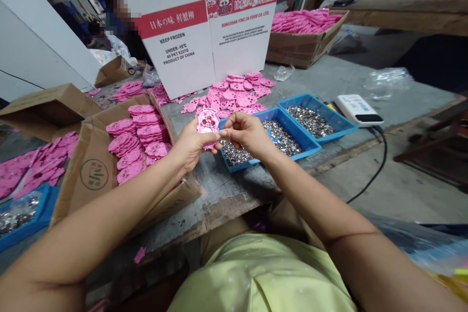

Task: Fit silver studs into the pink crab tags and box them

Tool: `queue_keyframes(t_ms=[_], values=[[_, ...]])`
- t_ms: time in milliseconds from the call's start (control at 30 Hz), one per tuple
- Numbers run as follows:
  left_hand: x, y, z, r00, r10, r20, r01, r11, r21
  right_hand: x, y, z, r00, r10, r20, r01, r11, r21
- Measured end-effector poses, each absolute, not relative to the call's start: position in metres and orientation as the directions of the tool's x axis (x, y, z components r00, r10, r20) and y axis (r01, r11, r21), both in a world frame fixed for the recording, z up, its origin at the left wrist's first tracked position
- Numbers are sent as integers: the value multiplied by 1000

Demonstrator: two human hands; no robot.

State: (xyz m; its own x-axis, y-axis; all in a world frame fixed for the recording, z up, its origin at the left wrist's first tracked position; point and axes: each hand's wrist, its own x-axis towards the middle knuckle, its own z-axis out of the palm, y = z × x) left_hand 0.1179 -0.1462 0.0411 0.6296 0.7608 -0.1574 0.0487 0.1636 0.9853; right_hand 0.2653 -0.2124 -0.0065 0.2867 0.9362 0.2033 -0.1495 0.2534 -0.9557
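Observation:
My left hand (190, 144) grips a pink plastic piece (207, 123) with round holes, held upright above the table edge. My right hand (245, 134) is pinched at the piece's right edge; what its fingertips hold is too small to make out. Just behind the hands a blue tray (310, 145) holds many small silvery metal parts. A cardboard box (91, 175) to the left carries stacked pink pieces (137, 141).
A second blue tray (341, 126) of metal parts and a white device (359, 109) with a cable lie right. Loose pink pieces (237, 92) lie before tall white cartons (204, 19). Another box (300, 48) of pink parts stands behind. A person sits far left.

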Motion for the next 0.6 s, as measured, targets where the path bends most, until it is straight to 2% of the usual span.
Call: queue_keyframes(t_ms=[167,333,600], values=[[119,-147,41,595,793,-130,47,127,991,262,-212,-9,290,934,210,-155,262,-953],[119,-146,40,517,853,-73,24,70,997,256,-213,-17,339,927,162,-267,260,-928],[118,-144,39,543,838,-62,-12,81,997,254,-212,-16,363,923,128,-287,242,-927]])
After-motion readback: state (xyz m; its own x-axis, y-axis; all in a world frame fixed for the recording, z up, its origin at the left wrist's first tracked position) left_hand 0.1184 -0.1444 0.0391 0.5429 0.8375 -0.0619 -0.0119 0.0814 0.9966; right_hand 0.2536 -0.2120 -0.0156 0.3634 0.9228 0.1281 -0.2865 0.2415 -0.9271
